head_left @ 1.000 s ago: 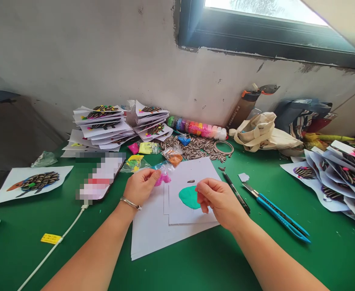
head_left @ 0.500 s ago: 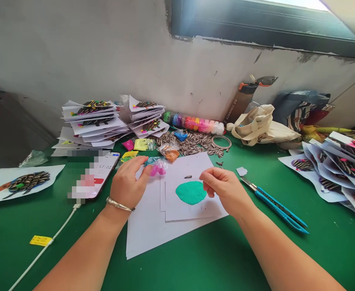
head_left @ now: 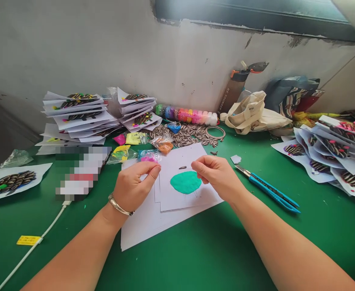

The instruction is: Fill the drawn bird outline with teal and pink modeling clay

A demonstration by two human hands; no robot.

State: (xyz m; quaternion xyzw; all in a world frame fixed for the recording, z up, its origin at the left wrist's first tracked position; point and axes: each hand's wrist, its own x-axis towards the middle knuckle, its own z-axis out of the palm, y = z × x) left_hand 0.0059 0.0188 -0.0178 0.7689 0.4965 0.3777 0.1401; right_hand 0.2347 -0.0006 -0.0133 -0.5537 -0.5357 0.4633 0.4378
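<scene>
A flat oval of teal clay (head_left: 185, 182) lies on a small white sheet (head_left: 177, 204), with short pencil lines below it. One sunflower seed (head_left: 182, 167) rests on the paper just above the oval. My right hand (head_left: 215, 176) hovers at the oval's right edge, thumb and fingers pinched. My left hand (head_left: 137, 184) is pinched too, over the left part of the larger paper. It is just in front of a bag of pink clay (head_left: 149, 157). Whatever either pinch may hold is hidden or too small to name.
A blue utility knife (head_left: 271, 192) lies right of the paper. Loose sunflower seeds (head_left: 185, 137) are heaped behind, among bagged clay and a tape ring (head_left: 215, 133). Stacks of seed pictures (head_left: 77, 115) stand at both sides. A phone (head_left: 82, 171) with a cable lies left.
My left hand has drawn back from the pink clay bag and closed into a pinch. My right hand stays pinched near the teal oval. The whole view has shifted slightly.
</scene>
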